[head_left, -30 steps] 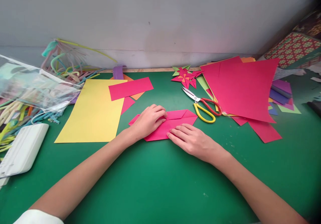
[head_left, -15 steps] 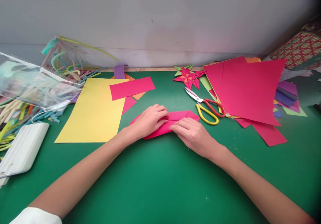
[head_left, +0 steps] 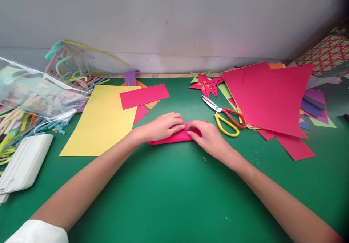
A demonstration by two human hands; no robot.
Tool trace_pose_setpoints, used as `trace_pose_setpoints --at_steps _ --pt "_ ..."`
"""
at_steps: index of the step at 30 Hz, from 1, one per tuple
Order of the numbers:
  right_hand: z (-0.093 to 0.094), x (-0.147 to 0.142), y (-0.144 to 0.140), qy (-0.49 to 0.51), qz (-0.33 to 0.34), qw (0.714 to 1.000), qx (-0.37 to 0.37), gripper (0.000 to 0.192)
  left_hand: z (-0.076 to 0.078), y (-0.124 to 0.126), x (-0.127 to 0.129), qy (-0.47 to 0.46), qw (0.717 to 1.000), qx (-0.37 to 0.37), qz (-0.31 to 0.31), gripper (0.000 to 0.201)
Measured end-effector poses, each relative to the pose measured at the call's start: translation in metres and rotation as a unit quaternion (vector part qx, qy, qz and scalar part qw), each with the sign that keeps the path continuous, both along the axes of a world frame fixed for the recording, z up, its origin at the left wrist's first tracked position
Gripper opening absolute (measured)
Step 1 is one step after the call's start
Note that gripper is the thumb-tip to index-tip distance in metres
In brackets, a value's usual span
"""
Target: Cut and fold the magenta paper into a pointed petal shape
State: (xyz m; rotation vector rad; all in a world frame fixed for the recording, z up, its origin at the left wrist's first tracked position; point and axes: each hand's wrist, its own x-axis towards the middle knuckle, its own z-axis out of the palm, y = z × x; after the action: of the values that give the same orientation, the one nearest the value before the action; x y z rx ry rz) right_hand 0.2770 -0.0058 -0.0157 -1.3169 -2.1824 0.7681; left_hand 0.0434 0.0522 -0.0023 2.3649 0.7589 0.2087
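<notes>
- My left hand lies palm-down on the folded pink paper, its fingers curled and pressing the paper's left part onto the green bench.
- My right hand covers the paper's right end; its fingers are bent narrow and pinch the upper edge, meeting my left fingertips at the middle.
- The folded paper lies flat at mid-bench, a narrow strip showing below and between my two hands.
- Just right of it lie scissors with one yellow and one red handle, blades open.
- Behind the scissors sits a pink and green paper star.
- A stack of coloured sheets, pink on top, lies further right.
- A yellow sheet lies left, with a pink strip overlapping its far corner.
- A clear bag and a white case sit at the left edge.
</notes>
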Motion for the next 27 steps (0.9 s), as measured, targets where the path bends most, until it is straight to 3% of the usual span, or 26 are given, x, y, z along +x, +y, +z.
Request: trace_pose_setpoints --at_steps 7,13,19,27 --pt "-0.005 -0.002 -0.006 -0.041 -0.021 0.999 0.029 0.013 -0.013 -0.008 -0.002 -0.025 0.999 0.045 0.013 0.021" --pt "0.002 -0.005 -0.026 -0.065 -0.042 0.988 0.133 0.025 -0.021 -0.010 -0.002 -0.041 0.997 0.059 0.024 0.020" --pt "-0.008 -0.013 -0.064 -0.183 0.032 0.967 0.177 0.053 -0.022 -0.011 -0.001 -0.041 0.996 0.078 0.024 0.017" --pt "-0.021 -0.021 -0.078 -0.212 0.016 0.960 0.182 0.062 -0.017 -0.011 -0.001 -0.035 0.995 0.087 0.024 0.025"
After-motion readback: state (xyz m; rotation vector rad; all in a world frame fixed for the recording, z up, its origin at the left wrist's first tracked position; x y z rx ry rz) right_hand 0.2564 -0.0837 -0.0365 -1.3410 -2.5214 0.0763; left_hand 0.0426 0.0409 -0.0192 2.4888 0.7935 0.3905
